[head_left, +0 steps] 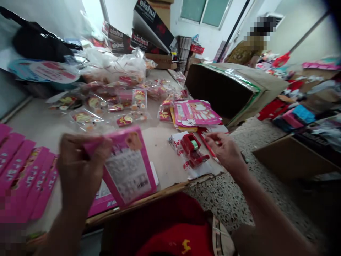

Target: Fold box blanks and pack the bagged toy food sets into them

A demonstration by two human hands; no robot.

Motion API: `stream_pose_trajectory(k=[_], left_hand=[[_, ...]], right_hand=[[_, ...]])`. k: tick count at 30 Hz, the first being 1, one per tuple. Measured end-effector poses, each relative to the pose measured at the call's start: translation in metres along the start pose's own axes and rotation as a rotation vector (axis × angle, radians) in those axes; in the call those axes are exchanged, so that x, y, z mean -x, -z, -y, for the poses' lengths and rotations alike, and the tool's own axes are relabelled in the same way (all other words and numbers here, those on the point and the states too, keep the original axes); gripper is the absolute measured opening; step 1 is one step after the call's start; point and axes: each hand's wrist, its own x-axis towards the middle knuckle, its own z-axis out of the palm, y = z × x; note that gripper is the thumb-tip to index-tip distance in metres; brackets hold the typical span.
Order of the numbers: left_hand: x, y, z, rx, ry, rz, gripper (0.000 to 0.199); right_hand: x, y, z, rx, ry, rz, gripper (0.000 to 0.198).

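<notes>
My left hand (81,163) grips a pink printed box (128,170) by its upper left edge, thumb in front. A label with a barcode covers most of the side facing me. Under it, at the table's front edge, lies another pink box (102,201), partly hidden. My right hand (225,149) is just right of a red tape dispenser (193,151) with a pale green roll. Its fingers are curled together, and whatever they may hold is too small to make out. Beneath the dispenser is a white and red plastic bag (177,142).
Pink boxes (29,174) stand in a row at the left. Behind the dispenser lies a stack of flat pink cards (197,113). Clear-bagged toys (87,119) cover the table's back. A large open carton (221,92) sits at the right; a person (245,49) is beyond it.
</notes>
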Motion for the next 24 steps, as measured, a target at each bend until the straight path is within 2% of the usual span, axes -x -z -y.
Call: stream_pose_trajectory(k=[3,4,6,10,13,16,21,24], left_hand=[[0.066,-0.022,-0.009,0.137,0.254,0.297,0.025],[0.086,-0.03,-0.007,0.177,0.349,0.371,0.025],[0.118,-0.043,-0.002,0.212,0.484,0.457,0.027],[0.143,-0.051,0.003,0.106,0.481,0.536,0.025],[0.142,-0.052,-0.002,0.08,0.488,0.605,0.027],[0.139,-0.058,-0.008,0.073,0.417,0.65,0.026],[0.138,-0.069,-0.014,0.055,0.327,0.695,0.033],[0.139,-0.075,-0.016,0.055,0.328,0.718,0.033]], right_hand=[[0.007,0.02,-0.04,-0.005,-0.137,0.359,0.04],[0.008,0.02,-0.045,-0.057,-0.169,0.421,0.041],[0.009,0.015,-0.047,-0.194,-0.233,0.455,0.041],[0.007,0.004,-0.04,-0.432,-0.349,0.427,0.037],[0.014,0.005,-0.036,-0.453,-0.322,0.265,0.033],[0.038,0.01,-0.034,-0.473,-0.277,0.11,0.029],[0.08,0.004,-0.043,-0.706,-0.543,0.123,0.037],[0.083,-0.014,-0.058,-0.763,-0.595,0.125,0.042]])
